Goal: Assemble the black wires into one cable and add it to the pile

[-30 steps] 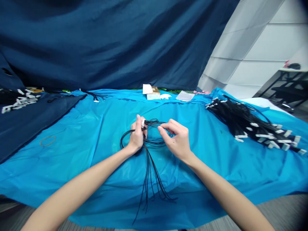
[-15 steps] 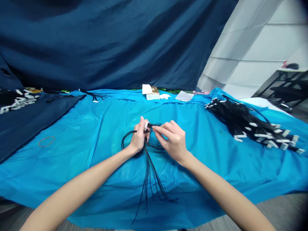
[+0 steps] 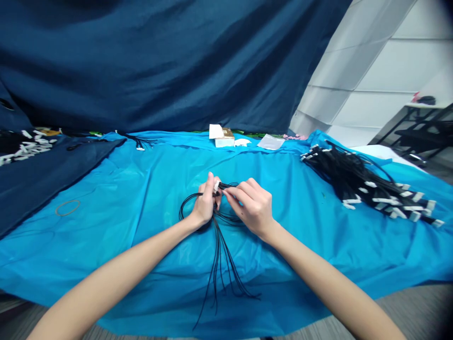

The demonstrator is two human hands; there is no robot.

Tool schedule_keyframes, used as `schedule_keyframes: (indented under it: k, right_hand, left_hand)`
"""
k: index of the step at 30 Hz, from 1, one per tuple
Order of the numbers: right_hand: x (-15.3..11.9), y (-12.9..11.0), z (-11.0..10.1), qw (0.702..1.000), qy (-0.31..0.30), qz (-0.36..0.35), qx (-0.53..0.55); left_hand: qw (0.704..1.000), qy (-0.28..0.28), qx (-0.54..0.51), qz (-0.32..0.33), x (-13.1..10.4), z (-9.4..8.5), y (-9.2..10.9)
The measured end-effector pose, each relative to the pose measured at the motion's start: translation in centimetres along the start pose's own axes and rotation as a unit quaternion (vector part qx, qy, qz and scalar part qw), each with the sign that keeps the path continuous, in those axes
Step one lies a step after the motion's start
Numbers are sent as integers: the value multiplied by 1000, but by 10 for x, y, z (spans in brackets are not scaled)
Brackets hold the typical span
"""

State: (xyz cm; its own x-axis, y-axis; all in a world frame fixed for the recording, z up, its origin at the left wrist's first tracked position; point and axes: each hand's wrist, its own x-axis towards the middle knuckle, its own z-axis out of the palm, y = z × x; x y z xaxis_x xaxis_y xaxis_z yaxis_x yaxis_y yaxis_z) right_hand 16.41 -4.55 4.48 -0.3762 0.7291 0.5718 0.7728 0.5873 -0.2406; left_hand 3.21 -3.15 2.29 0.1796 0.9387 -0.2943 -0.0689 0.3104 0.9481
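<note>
A looped bundle of thin black wires (image 3: 223, 245) is in front of me, its loose ends hanging down over the blue cloth. My left hand (image 3: 204, 203) is closed around the bundle, thumb pointing up. From its grip pokes a white connector (image 3: 216, 185) with black wires running out to the right. My right hand (image 3: 253, 205) pinches at those wires with thumb and forefinger, just right of the connector. Its fingertips partly hide which wires it holds.
Blue cloth (image 3: 283, 264) covers the table. On the right lies a heap of black cables with white connectors (image 3: 368, 179). More connectors (image 3: 31, 146) lie on dark cloth at left, with a thin brown ring (image 3: 67, 208) nearby. A small box (image 3: 224, 140) stands at the back.
Both hands stay in nearly the same place, still on the wires. The right fingertips have shifted very slightly beside the connector.
</note>
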Motion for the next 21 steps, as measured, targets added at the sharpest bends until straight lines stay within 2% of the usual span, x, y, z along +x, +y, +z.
schedule_keyframes:
  k: [4,21]
  right_hand:
    - [0,-1,0,1000,-4,-3,-6]
    - [-3,0,4,999,-13,-30,-23]
  left_hand:
    - [1000,-9,6,14,-1,0,-1]
    - [999,-39,-10,-8,-1,0,-1]
